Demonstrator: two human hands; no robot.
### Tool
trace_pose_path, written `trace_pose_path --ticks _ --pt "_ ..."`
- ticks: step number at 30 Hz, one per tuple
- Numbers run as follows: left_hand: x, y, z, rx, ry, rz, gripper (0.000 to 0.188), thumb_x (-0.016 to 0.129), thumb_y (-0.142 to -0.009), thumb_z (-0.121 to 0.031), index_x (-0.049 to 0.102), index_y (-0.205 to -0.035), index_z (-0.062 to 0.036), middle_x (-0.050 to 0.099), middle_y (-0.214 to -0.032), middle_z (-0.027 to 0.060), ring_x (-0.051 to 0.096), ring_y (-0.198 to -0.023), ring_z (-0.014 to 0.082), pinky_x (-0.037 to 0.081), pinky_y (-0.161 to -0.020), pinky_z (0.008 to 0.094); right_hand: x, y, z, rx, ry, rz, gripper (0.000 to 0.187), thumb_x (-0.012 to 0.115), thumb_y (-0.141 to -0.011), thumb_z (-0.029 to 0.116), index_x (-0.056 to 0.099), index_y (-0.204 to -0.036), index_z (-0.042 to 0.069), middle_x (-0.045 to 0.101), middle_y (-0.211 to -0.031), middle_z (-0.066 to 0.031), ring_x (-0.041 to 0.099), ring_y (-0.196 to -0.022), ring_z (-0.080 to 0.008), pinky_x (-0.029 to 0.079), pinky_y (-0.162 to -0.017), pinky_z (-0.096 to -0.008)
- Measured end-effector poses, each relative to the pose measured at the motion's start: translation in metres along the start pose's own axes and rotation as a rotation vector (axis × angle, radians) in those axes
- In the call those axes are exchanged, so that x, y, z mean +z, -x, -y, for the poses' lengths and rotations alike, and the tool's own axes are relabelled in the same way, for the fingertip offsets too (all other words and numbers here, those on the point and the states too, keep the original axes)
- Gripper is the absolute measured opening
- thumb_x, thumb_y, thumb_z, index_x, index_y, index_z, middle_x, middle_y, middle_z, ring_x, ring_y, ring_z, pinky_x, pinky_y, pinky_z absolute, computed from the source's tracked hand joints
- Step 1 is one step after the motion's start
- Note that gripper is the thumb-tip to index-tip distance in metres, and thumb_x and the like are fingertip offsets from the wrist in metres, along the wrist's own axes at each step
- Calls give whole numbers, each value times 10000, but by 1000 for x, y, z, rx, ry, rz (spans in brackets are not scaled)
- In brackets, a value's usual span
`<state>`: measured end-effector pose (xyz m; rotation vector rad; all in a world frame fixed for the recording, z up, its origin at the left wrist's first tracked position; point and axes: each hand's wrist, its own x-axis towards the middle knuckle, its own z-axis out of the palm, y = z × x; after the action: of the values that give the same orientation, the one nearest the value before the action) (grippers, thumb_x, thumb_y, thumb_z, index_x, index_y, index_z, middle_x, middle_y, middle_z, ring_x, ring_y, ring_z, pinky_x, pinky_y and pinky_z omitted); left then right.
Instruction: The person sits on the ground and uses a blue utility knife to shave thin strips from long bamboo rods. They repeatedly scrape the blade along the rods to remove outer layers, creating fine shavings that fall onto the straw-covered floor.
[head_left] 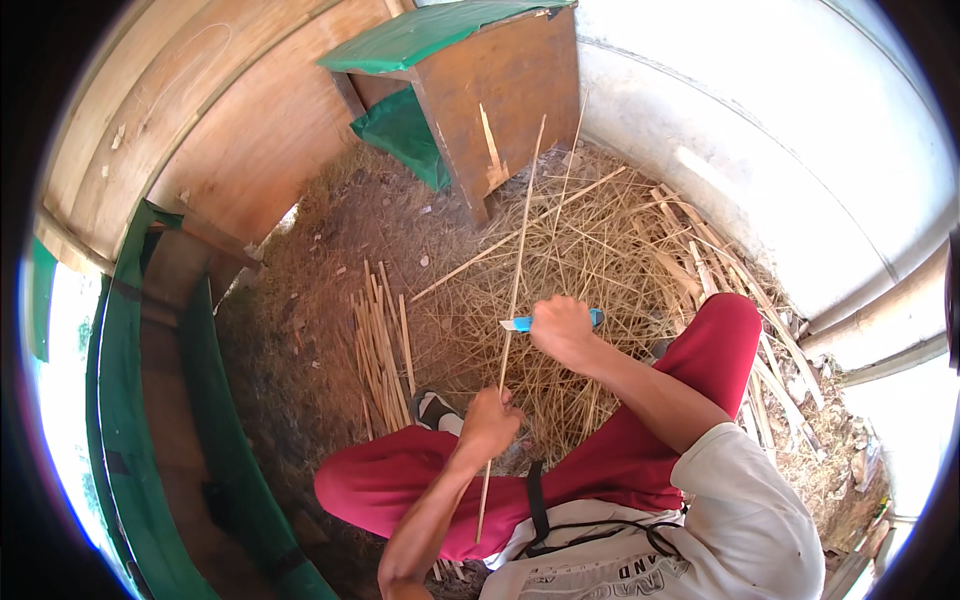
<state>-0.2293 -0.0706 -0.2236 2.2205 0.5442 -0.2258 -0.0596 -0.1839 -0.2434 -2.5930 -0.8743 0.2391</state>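
My left hand (490,424) is closed round a long, thin bamboo strip (523,235), which slants up and away from my lap. In my right hand (562,326) is a blue utility knife (597,317), gripped with its short blade pointing left. The blade lies against or just beside the strip, a little above my left hand; contact cannot be made out. Below the knife spreads a heap of thin shavings (580,250) on the ground. A bundle of split strips (382,335) lies to the left, by my sandalled foot (434,408).
A brown wooden cabinet (500,110) with a green top stands at the far side. Along the left runs a green-covered bench (150,450). More bamboo pieces (705,265) lie at the right, beside a pale wall (720,110). My crossed legs in red trousers (640,425) frame the shavings.
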Motion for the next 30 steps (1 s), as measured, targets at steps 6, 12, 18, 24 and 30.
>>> trace_pose_path --ticks 6,12,18,24,30 --pt "2 26 5 -111 133 183 159 634 -754 -50 489 -721 8 518 -619 121 553 -608 192 433 -571 383 -9 -43 -56 235 31 -79 134 592 -810 79 687 -770 -6 678 -764 -215 703 -712 -351 564 -648 -455" --pt "-7 40 31 -4 169 184 204 606 -755 -34 416 -686 -8 392 -561 68 386 -554 145 342 -498 378 -5 -54 -75 171 35 -232 114 635 -793 79 675 -817 -25 637 -730 -207 675 -668 -341 552 -586 -442" --pt "-13 22 21 55 118 82 257 619 -756 -52 392 -651 7 374 -550 100 377 -541 163 347 -500 385 -24 -15 -19 145 -141 36 54 635 -797 16 664 -823 -22 567 -633 -157 551 -552 -168 441 -406 -295" --pt "-14 27 2 21 49 80 258 626 -750 -57 403 -644 17 395 -550 132 412 -527 203 370 -515 404 -5 9 -10 -102 33 -51 24 639 -704 -20 644 -687 -36 609 -640 -173 615 -583 -289 504 -477 -403" --pt "-7 36 30 -34 29 108 253 633 -746 -79 407 -670 4 443 -566 147 466 -536 248 396 -536 408 23 -17 -12 -11 58 11 132 622 -786 77 664 -704 -17 641 -671 -181 668 -627 -319 536 -537 -444"
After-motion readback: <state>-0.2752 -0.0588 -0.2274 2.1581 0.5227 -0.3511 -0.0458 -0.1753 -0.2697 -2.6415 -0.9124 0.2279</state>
